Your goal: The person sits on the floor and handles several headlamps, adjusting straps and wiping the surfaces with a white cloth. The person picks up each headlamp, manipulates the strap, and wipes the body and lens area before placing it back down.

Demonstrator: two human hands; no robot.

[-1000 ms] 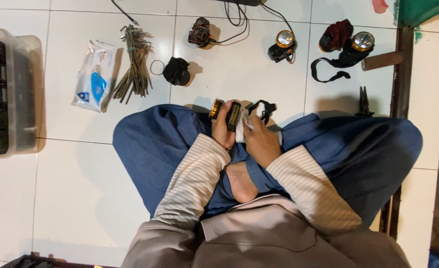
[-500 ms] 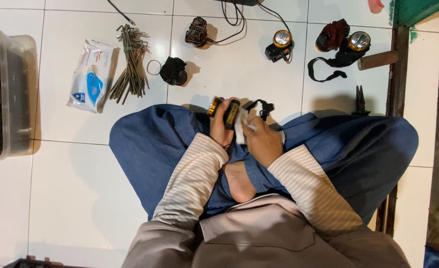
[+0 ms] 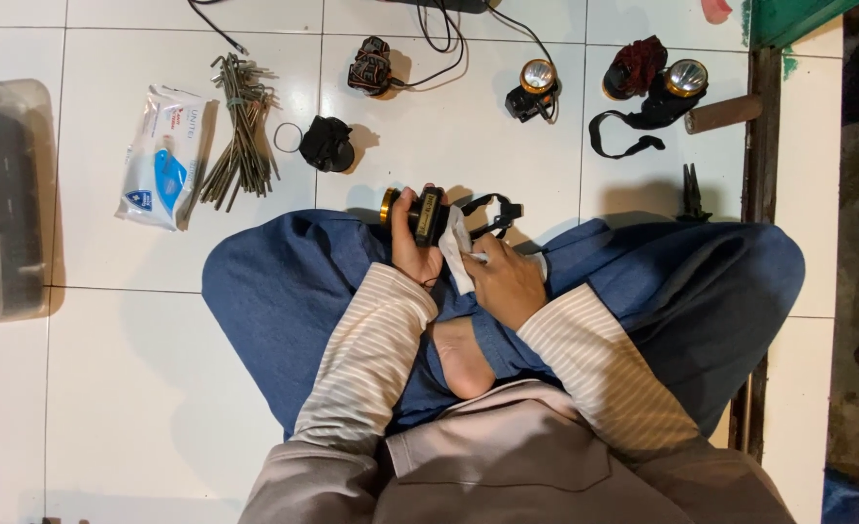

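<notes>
I sit cross-legged on a white tiled floor in blue trousers. My left hand (image 3: pixel 412 254) grips a black headlamp (image 3: pixel 423 213) with a gold rim, its black strap (image 3: pixel 492 209) trailing to the right. My right hand (image 3: pixel 505 283) holds a white wipe (image 3: pixel 456 245) pressed against the side of the headlamp. Both hands hover above my knees, close together.
On the floor ahead lie a wet-wipe packet (image 3: pixel 162 157), a bundle of thin sticks (image 3: pixel 240 146), a black cap with a ring (image 3: pixel 327 144), several more headlamps (image 3: pixel 534 87) with cables, pliers (image 3: pixel 691 192) and a brown cylinder (image 3: pixel 723 114). A clear plastic bin (image 3: pixel 7 194) stands at left.
The view has shifted slightly. My right hand now presses the white wipe against the headlamp, which my left hand has turned a little.
</notes>
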